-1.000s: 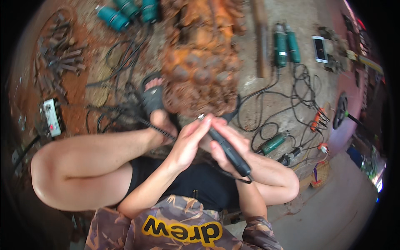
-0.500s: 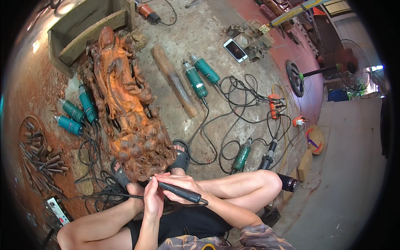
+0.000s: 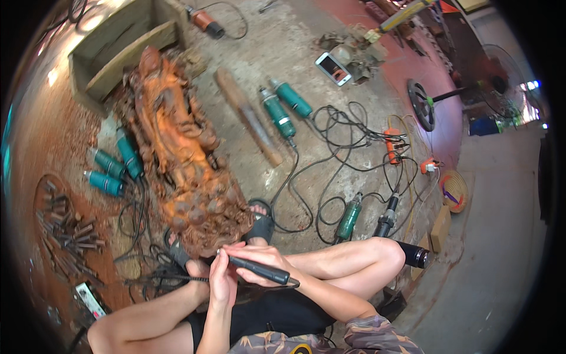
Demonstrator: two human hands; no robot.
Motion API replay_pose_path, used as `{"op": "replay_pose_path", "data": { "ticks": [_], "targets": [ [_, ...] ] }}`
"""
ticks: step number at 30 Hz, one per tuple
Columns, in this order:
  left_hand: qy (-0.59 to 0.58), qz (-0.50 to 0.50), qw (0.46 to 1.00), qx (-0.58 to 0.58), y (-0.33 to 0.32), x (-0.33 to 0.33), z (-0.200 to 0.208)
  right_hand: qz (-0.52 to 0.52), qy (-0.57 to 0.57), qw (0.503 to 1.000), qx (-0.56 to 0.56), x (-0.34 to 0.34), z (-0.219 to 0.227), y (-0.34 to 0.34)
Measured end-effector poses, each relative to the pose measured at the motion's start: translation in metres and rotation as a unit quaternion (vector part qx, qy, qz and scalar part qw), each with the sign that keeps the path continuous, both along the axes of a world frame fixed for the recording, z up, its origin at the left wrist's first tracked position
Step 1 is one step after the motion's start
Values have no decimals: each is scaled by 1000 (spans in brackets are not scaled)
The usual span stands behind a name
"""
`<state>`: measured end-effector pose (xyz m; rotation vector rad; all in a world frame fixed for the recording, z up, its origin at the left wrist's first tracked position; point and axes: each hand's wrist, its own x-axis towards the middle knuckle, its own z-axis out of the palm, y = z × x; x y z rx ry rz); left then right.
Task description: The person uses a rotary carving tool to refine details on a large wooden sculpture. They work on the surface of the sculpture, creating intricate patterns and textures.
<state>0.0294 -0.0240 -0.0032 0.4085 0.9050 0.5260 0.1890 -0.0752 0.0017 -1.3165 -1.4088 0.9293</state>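
My right hand is wrapped round a black rotary tool handpiece, held slanting with its cord end toward the right. My left hand is closed at the handpiece's front end, thumb and fingers pinched together. A small shiny tip shows at those fingertips; what kind of bit it is, I cannot make out. Just beyond both hands lies an orange-brown wood carving with figures and knotted, hollowed shapes. Its near end rests between my sandalled feet.
Green power tools lie on both sides of the carving, their black cords tangled. A rough wood stick, a phone and orange sockets are to the right. Several loose bits pile at left. A wooden box frame stands behind.
The whole view has shifted slightly, so things sit a little farther right. Both hands stay together at the handpiece, with only slight finger movement.
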Motion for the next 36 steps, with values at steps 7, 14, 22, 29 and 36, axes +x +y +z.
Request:
{"op": "replay_pose_path", "data": {
  "ticks": [7,14,22,29,36],
  "targets": [
    [-61,-4,998,-3,-6,-4,-10,-2,-1,1000,-20,-7,-8,-1],
    [-68,18,997,27,-14,-3,-21,22,-11,999,-26,-5,-16,-3],
    [-82,32,996,-24,-8,1,-14,16,-10,998,-59,-10,5,6],
    [-104,9,994,-21,-14,-2,-21,2,19,999,-37,-11,7,1],
    [-51,-36,998,-16,-7,-5,-19,-24,7,1000,11,-9,11,3]
  ]
}}
